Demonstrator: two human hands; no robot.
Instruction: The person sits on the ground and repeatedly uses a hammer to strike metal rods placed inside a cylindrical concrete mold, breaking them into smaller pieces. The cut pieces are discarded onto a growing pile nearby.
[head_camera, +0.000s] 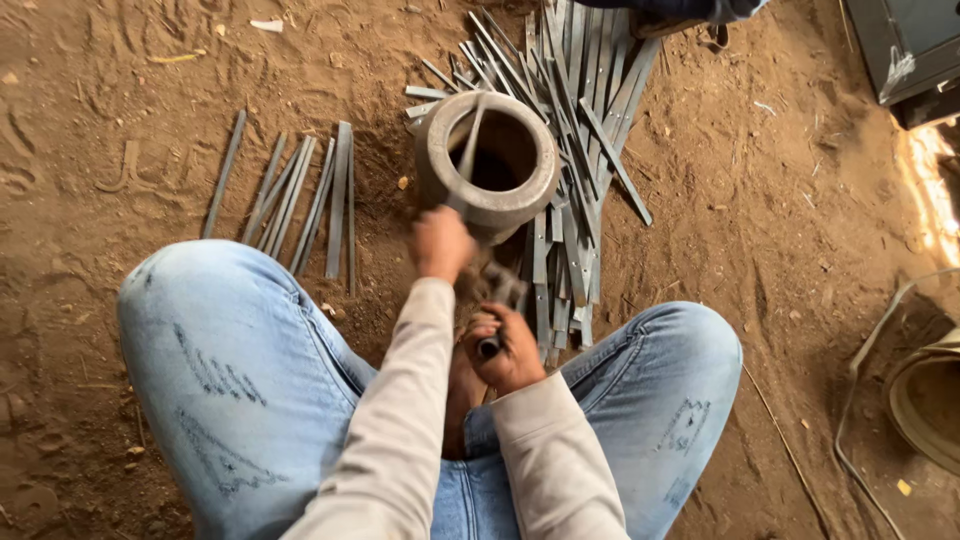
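Left hand (441, 243): closed around a thin metal strip (470, 150), holding it across the rim of the metal ring (487, 165).
Right hand (508, 348): fist gripping a hammer (500, 300), blurred.
Ring: standing on dirt floor (760, 250), between two strip piles (290, 195).

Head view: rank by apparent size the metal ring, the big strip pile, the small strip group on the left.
1. big strip pile
2. metal ring
3. small strip group; close to the ring in spread, so that order is unsure.
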